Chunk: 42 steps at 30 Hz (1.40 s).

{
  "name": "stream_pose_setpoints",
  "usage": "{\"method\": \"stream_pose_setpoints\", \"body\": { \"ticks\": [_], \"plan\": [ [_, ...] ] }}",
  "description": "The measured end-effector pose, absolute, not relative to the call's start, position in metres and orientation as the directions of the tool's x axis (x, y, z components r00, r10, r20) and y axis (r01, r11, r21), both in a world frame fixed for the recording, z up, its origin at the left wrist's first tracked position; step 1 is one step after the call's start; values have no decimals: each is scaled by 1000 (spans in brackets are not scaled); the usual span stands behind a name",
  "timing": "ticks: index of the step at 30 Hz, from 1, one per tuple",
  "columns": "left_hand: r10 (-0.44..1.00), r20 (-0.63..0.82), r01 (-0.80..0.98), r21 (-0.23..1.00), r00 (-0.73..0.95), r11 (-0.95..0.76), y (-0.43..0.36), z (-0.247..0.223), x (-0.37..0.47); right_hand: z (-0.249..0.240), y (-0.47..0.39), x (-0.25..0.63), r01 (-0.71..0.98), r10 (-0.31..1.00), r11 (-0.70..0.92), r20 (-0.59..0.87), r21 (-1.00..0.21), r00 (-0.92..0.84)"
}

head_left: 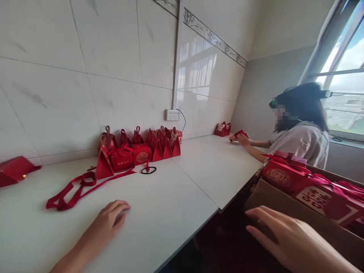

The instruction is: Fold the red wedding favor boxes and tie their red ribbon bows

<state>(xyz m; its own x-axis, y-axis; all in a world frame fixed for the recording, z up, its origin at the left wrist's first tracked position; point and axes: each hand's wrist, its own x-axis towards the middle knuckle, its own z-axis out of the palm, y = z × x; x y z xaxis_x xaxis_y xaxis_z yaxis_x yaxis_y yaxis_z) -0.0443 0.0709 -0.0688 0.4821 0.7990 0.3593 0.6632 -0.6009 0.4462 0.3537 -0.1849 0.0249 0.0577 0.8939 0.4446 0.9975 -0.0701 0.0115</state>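
My left hand (113, 217) is at the white tabletop (159, 212), fingers loosely stretched, thumb apart and nothing in it. In front of the cardboard box (280, 197) at the right is my right hand (280, 231), thumb and fingers apart and empty; whether it touches the cardboard I cannot tell. Red gift boxes (286, 177) with bows and printed characters fill that carton. Beyond my left hand, several red gift boxes (122, 159) with ribbon loops stand along the wall. A loose red ribbon (66, 201) lies in loops on the table before them.
A black ring-shaped band (148, 170) lies by the gift boxes. Another red box (17, 170) is at the far left. A co-worker (301, 132) leans on the far table, hands at a red piece (240, 134). A socket strip (173, 115) is on the wall. A dark gap separates table and carton.
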Motion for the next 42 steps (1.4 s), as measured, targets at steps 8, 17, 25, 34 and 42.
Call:
{"method": "stream_pose_setpoints", "body": {
  "ticks": [8,17,25,34,42],
  "plan": [
    [818,317,691,438,480,-575,48,-56,-33,-12,-61,170,803,842,530,60,-273,-536],
    [892,371,809,423,256,-408,58,-52,-50,-38,35,77,474,719,690,439,-547,-539],
    [906,374,791,486,196,-372,65,-62,-50,-22,112,78,607,822,555,488,-569,-294],
    [932,299,749,566,204,-345,65,-60,-50,-1,187,66,834,917,205,399,-513,20],
    [936,272,739,578,224,-345,66,-60,-49,-3,211,46,864,942,138,334,-483,36]
  ]
}}
